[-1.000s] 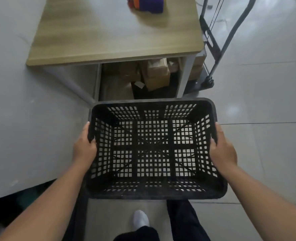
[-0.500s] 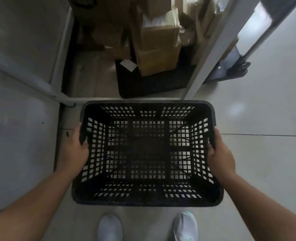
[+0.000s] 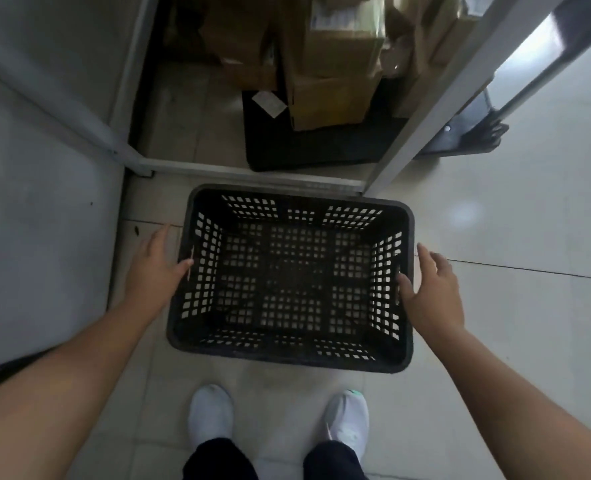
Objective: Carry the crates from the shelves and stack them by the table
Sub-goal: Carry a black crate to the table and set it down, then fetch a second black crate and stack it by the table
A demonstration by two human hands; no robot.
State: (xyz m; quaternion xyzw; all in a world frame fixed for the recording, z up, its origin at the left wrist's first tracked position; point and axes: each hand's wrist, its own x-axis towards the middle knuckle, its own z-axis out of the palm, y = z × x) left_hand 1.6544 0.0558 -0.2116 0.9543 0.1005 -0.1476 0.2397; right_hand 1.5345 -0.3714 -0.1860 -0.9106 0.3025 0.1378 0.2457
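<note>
A black perforated plastic crate [image 3: 290, 353] rests on the tiled floor just in front of the table's lower frame bar [image 3: 252, 172]. It is empty. My left hand [image 3: 153, 268] hovers beside the crate's left wall with fingers spread, thumb near the rim. My right hand [image 3: 432, 289] is beside the right wall, fingers apart, thumb close to the rim. Neither hand grips the crate.
A white table leg [image 3: 439, 98] slants up at the right. Under the table stand cardboard boxes [image 3: 335, 64] and a black box [image 3: 315, 147]. A trolley base [image 3: 471, 133] sits at the right. My white shoes [image 3: 211, 417] are just behind the crate.
The crate went down from carrying height onto the floor by the table frame. Both hands let go of its side walls and opened outward.
</note>
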